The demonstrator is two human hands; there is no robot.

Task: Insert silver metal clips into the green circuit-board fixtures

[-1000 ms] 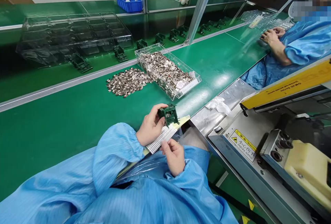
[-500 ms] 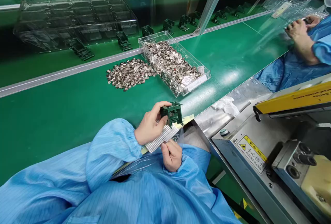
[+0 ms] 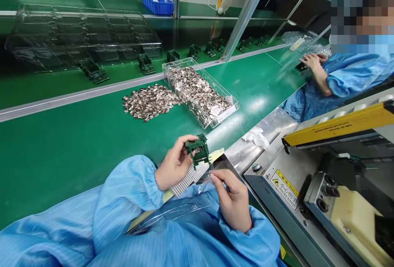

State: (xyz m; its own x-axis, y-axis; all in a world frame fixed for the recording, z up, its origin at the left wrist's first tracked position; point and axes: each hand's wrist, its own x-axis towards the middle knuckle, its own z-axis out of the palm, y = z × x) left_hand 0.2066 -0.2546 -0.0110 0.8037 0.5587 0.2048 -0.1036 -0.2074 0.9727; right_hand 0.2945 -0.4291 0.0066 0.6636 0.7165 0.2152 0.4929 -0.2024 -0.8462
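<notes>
My left hand (image 3: 173,165) is closed around one side of a dark green plastic frame (image 3: 199,152) with openings and thin prongs, held tilted above my lap. Just below it lies a sheet of small silver pieces (image 3: 188,180) in tight rows, on a pale yellow backing. To the right, my right hand (image 3: 234,199) has its thumb and forefinger pinched close to the lower edge of the frame. Whatever is between those fingertips is too small to make out. Clear plastic film (image 3: 187,209) lies over my lap under the sheet.
A clear box (image 3: 232,109) full of small metal parts stands on the green bench (image 3: 129,143), beside a loose pile (image 3: 149,102). Several green frames (image 3: 146,64) line the back, near clear trays (image 3: 83,37). At right are a machine (image 3: 277,201) and a co-worker's hands (image 3: 314,60).
My right hand has moved from the silver pieces to the right, its fingers now pinched near the frame. The frame has turned in my left hand. My view has tilted upward.
</notes>
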